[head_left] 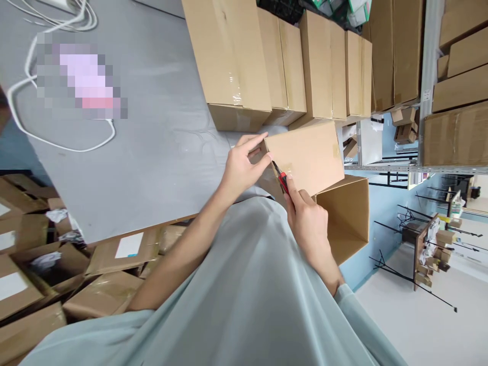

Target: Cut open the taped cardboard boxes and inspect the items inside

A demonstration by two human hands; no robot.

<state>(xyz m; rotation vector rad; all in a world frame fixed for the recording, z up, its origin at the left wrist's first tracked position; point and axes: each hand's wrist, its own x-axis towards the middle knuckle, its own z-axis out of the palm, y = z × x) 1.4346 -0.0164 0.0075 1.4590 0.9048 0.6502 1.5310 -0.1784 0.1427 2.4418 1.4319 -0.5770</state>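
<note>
A closed cardboard box (307,155) lies on the grey table in front of me. My left hand (246,165) grips its left end, fingertips at the far corner and thumb near the close edge. In my right hand (307,216) is a red-and-black utility knife (282,179), held with the index finger stretched along the handle. The knife's dark tip points at the box's near left edge, close to my left thumb. Whether the blade touches the cardboard, I cannot tell.
Several taped boxes (236,56) stand in a row behind the box. An open carton (348,216) sits at right, below it. A white cable (64,147) runs across the grey table (152,168). Cartons (110,295) pile up at lower left; shelving (430,76) holds boxes at right.
</note>
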